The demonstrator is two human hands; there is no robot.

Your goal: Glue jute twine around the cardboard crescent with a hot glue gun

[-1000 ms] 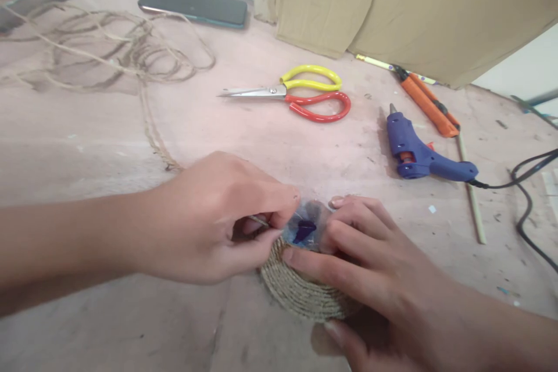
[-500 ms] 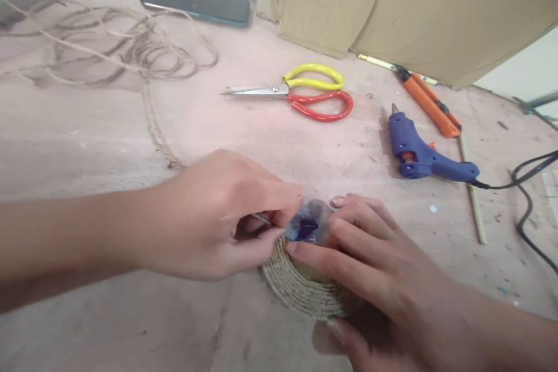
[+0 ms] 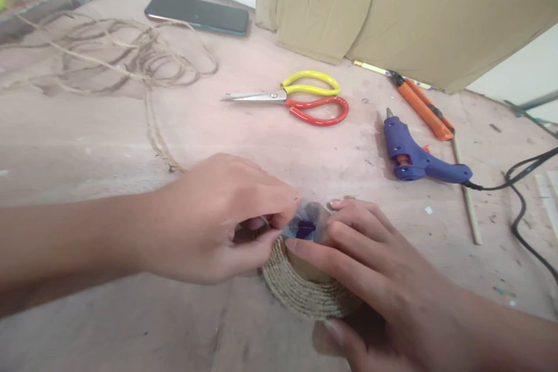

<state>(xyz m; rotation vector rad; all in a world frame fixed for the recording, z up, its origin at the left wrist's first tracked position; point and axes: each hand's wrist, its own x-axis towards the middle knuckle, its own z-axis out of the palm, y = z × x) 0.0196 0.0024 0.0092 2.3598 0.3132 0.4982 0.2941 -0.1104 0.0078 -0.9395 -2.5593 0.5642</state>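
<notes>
A round piece covered in coiled twine [image 3: 300,296] lies low in the middle of the head view. Inside its ring show a brown inner surface and a clear plastic part [image 3: 320,215] with a dark blue patch. My left hand [image 3: 226,221] pinches a strand of twine between thumb and forefinger at the ring's upper left edge; the fingertips partly hide the strand. Across the right side of the piece, my right hand [image 3: 383,267] grips it, forefinger on the inner edge and thumb near the front rim. Loose twine [image 3: 150,61] runs from a tangle towards my left hand.
Scissors [image 3: 314,99] with yellow and red handles lie beyond my hands. To the right are a blue glue gun [image 3: 405,148] with a black cord, an orange cutter knife [image 3: 422,107], a pencil [image 3: 370,68] and a thin stick [image 3: 471,215]. A phone [image 3: 196,11] and cardboard [image 3: 414,17] are behind.
The view has shifted slightly, so the things on the table sit a little lower. Both hands keep nearly the same hold, the left fingertips slightly closer to the ring.
</notes>
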